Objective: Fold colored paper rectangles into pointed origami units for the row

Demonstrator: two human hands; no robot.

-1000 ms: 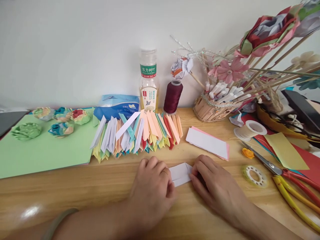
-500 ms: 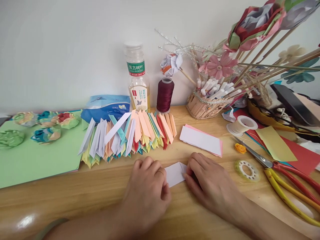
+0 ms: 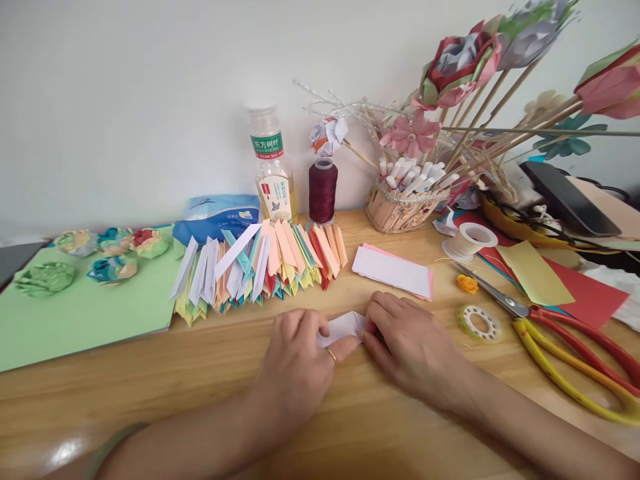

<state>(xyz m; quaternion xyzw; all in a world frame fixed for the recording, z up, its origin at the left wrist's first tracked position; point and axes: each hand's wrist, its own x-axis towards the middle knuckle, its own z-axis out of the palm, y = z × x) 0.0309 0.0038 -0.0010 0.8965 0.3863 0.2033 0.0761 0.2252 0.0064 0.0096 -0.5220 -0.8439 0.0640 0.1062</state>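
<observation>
A small white paper (image 3: 345,327) with a folded corner lies on the wooden table between my hands. My left hand (image 3: 303,360) grips its left part, with one finger stretched along the near edge. At the right end, the closed fingers of my right hand (image 3: 403,340) hold the paper by its corner. Beyond my hands stands a row of folded paper pieces (image 3: 270,263) in many colours. Flat white paper strips (image 3: 390,270) lie on pink ones behind my right hand.
Scissors (image 3: 520,310), a tape roll (image 3: 479,324) and a white spool (image 3: 470,241) lie at the right. A basket of pens (image 3: 405,207), a maroon thread spool (image 3: 323,193) and a bottle (image 3: 274,167) stand behind. Paper flowers (image 3: 113,269) rest on green paper (image 3: 90,327) at the left.
A finger of my left hand has stretched right along the paper's near edge, and more of the paper's near side is covered. The camera view has shifted slightly.
</observation>
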